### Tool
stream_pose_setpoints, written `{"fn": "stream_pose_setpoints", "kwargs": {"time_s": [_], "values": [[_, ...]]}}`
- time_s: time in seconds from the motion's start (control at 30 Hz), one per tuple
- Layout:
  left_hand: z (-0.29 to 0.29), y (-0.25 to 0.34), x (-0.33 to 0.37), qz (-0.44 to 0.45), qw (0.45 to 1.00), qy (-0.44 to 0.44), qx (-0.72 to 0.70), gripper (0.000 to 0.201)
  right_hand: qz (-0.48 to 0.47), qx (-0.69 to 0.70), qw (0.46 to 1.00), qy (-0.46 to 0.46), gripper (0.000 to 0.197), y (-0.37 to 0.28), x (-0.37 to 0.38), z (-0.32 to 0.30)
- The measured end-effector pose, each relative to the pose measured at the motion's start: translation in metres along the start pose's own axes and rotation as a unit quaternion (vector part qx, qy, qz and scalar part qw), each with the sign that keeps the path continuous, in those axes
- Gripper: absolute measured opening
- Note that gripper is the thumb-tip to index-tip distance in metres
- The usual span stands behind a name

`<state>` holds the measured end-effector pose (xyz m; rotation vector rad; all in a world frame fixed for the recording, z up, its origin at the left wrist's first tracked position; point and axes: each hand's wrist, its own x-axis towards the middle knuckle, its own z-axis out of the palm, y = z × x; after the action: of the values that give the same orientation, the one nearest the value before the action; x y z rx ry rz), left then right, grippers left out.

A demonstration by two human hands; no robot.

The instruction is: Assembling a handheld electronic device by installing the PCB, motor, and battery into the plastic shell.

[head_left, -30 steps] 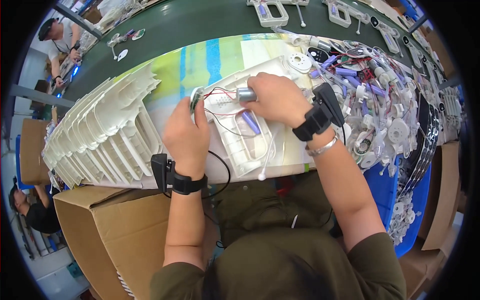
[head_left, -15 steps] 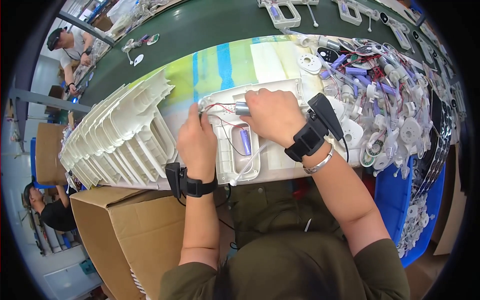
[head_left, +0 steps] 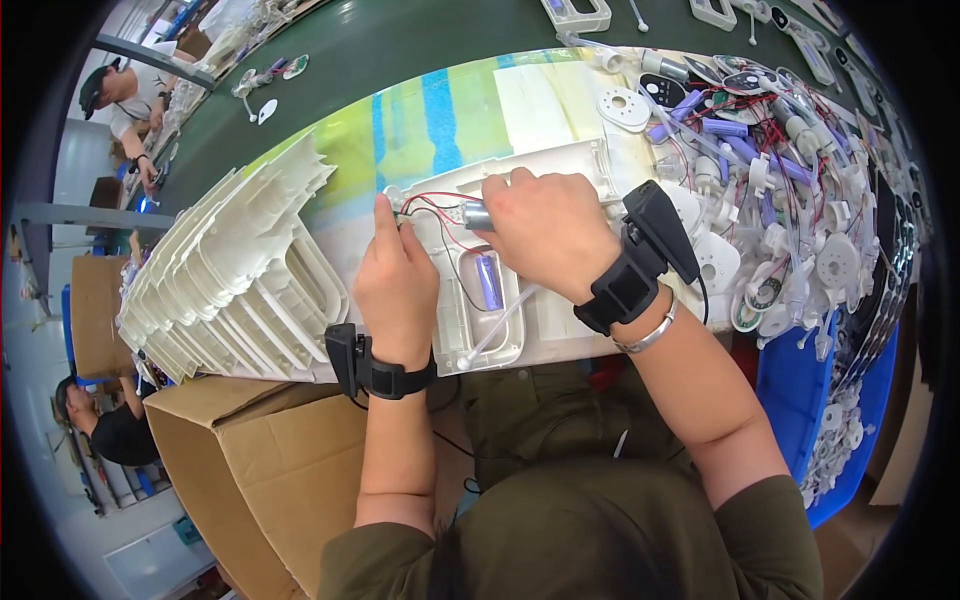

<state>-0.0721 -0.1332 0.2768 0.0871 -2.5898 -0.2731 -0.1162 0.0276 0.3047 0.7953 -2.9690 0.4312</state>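
A white plastic housing half (head_left: 585,160) lies in front of me. My right hand (head_left: 550,235) is closed around a silver cylindrical motor (head_left: 474,216) above it. At the housing's left end my left hand (head_left: 395,290) pinches what looks like a small circuit board (head_left: 399,212), mostly covered by the fingers. Red and black wires (head_left: 432,204) run from there to the motor. Inside the handle opening sits a purple battery cell (head_left: 488,281) with thin wires. A clear tube (head_left: 500,330) with a white tip lies across the housing's near end.
Nested white housings (head_left: 240,270) stand at left, above an open cardboard box (head_left: 290,450). Motors, batteries and tubing pile up (head_left: 760,180) at right, beside a blue bin (head_left: 800,400). A green conveyor belt (head_left: 400,45) carries parts beyond. Two other people are at far left.
The view has shifted slightly. The wires between my hands bow up a little more. Both hands keep nearly the same place and grip.
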Motion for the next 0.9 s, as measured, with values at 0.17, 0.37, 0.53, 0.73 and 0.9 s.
{"fn": "stream_pose_setpoints", "kwargs": {"time_s": [0.17, 0.37, 0.53, 0.73, 0.9], "values": [[0.002, 0.002, -0.004, 0.012, 0.999, 0.035, 0.028, 0.035, -0.012, 0.001, 1.000, 0.012, 0.030, 0.002, -0.001, 0.003], [0.004, 0.005, -0.010, -0.026, 0.997, 0.060, 0.028, 0.033, -0.021, 0.004, 0.999, 0.033, 0.027, 0.004, -0.004, 0.004], [0.006, 0.003, -0.014, -0.045, 0.997, 0.070, 0.001, 0.033, -0.034, 0.005, 0.998, 0.059, 0.026, 0.004, -0.005, 0.008], [-0.006, 0.004, -0.013, -0.057, 0.998, -0.009, 0.001, 0.036, -0.022, 0.002, 0.998, 0.059, 0.022, 0.003, -0.006, 0.007], [-0.010, 0.003, -0.019, -0.069, 0.997, -0.043, 0.017, 0.039, -0.031, 0.000, 0.995, 0.091, 0.013, 0.003, -0.008, 0.012]]}}
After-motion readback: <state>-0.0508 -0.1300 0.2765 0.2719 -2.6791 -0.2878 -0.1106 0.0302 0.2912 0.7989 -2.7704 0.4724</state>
